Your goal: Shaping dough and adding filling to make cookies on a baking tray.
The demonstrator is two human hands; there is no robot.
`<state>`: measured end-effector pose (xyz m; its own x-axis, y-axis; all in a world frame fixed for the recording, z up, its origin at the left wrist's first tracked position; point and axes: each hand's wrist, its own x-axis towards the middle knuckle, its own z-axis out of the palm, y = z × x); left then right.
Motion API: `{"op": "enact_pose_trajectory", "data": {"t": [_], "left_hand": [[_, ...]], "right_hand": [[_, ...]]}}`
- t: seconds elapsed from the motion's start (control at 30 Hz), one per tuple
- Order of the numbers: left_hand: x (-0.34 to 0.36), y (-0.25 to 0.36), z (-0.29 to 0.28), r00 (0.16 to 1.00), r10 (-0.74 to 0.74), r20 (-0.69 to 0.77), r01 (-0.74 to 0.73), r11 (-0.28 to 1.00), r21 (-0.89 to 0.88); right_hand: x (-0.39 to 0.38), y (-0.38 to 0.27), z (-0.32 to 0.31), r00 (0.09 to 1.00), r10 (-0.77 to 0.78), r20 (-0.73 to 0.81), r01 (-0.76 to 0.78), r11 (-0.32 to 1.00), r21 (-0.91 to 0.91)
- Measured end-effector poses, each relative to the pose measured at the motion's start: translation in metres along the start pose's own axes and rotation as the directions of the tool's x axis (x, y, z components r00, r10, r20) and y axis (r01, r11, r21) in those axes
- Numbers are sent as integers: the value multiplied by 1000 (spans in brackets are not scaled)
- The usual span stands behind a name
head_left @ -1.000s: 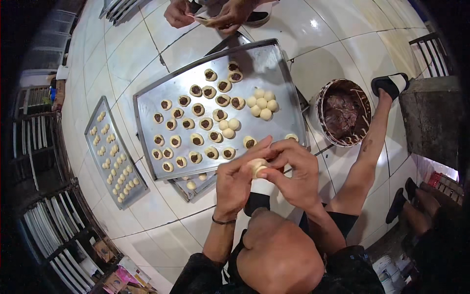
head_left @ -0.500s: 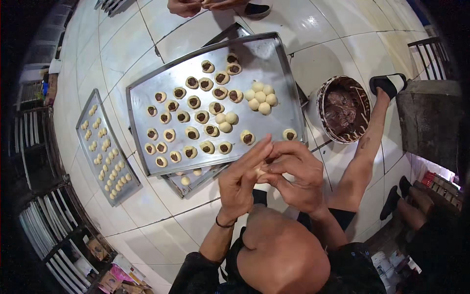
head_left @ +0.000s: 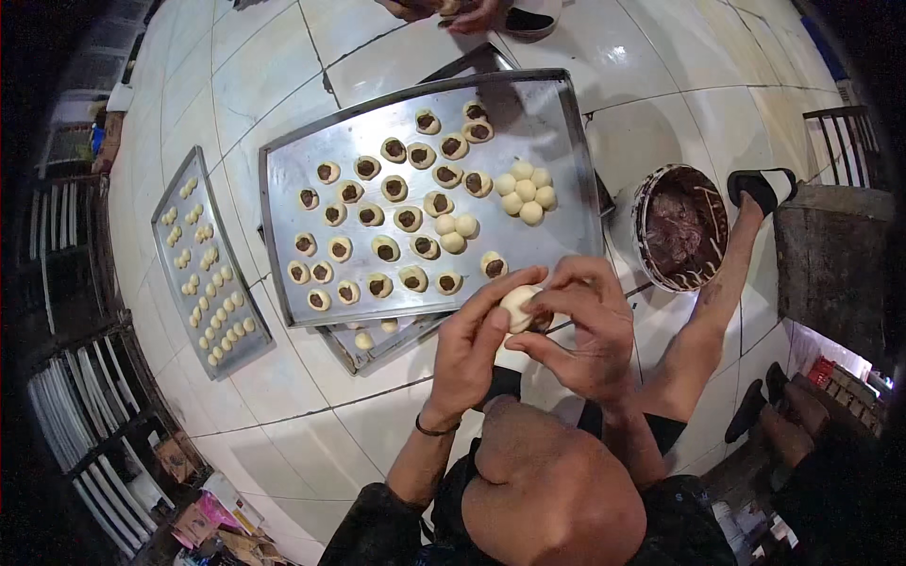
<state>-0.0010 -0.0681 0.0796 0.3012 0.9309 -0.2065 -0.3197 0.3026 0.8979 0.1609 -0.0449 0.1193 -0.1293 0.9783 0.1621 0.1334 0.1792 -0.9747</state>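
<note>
A pale dough ball (head_left: 517, 302), with some brown at its right side, sits between my left hand (head_left: 477, 340) and my right hand (head_left: 590, 335). The left fingers are wrapped against it, while the right thumb and fingers pinch it from the right. Just beyond my hands lies a large metal tray (head_left: 288, 189). Many flattened dough rounds (head_left: 394, 149) with dark brown filling are spread over it, along with two clusters of plain dough balls (head_left: 524, 189). To the right stands a bucket (head_left: 681, 222) of brown filling, with streaks on its rim.
A smaller tray (head_left: 255, 349) of dough pieces is at left; more trays (head_left: 349, 358) lie beneath the large one. A co-worker's hands (head_left: 462, 17) are at the top, another person's feet (head_left: 746, 410) at lower right. Dark racks (head_left: 85, 443) line the left; a concrete block (head_left: 807, 264) stands right.
My fingers have shifted around the dough ball, which shows more now, nearer the tray's front edge. The co-worker's hands have moved toward the top edge. The whole view has shifted slightly.
</note>
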Motion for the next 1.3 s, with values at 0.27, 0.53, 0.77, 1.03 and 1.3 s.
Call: {"op": "enact_pose_trajectory", "data": {"t": [0.27, 0.53, 0.77, 1.03, 1.3], "left_hand": [[-1, 3, 3, 992, 64, -107, -44, 983, 178], [-12, -3, -4, 999, -28, -46, 25, 998, -52], [-26, -35, -28, 954, -287, -93, 273, 953, -132], [-10, -65, -33, 958, 162, -235, -125, 978, 165], [0, -65, -46, 880, 361, -310, 34, 602, 798]], "right_hand": [[-5, 10, 3, 987, 159, 40, -159, 987, 9], [-20, 13, 17, 933, 354, 67, -360, 913, 190], [-29, 37, 24, 967, 208, 145, -199, 977, -72], [-20, 74, 37, 825, 560, 74, -551, 768, 328], [-7, 119, 77, 819, 574, -13, -534, 770, 348]]}}
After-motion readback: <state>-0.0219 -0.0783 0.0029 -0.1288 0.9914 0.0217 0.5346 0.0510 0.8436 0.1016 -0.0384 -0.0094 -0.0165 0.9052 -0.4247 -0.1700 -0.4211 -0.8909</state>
